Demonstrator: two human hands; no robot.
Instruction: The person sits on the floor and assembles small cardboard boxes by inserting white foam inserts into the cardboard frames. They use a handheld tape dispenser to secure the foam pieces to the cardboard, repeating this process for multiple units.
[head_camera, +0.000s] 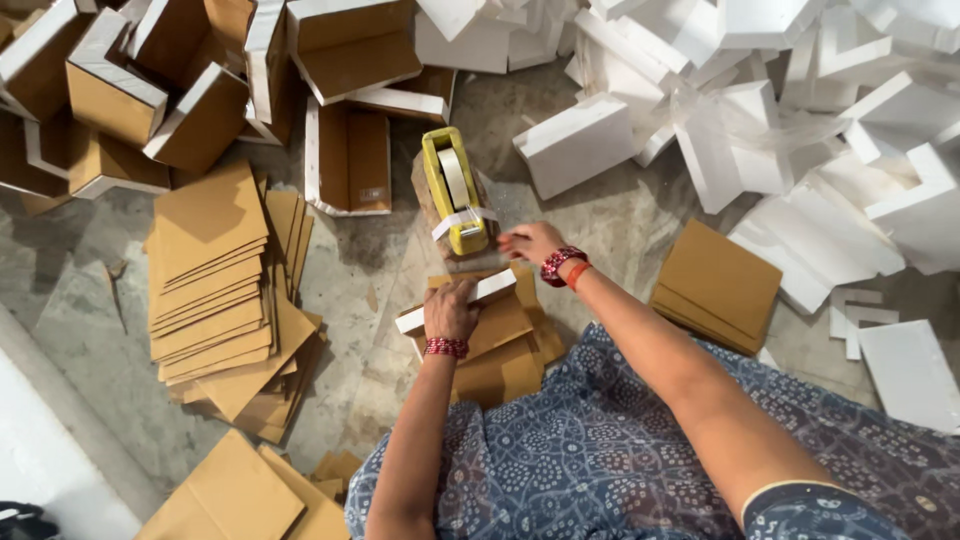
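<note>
My left hand (451, 310) presses down on a folded brown cardboard piece with a white edge (495, 330), lying on my lap over blue patterned cloth. My right hand (530, 241) reaches forward to a yellow tape dispenser (455, 190) on the floor, its fingers pinched at the strip of clear tape (470, 218) coming off the dispenser's front. A red band sits on each wrist.
A stack of flat brown cardboard sheets (225, 290) lies to the left. Open brown and white box parts (150, 90) pile up at the back left. White foam pieces (780, 110) heap at the back right. A second cardboard stack (718, 285) lies to the right.
</note>
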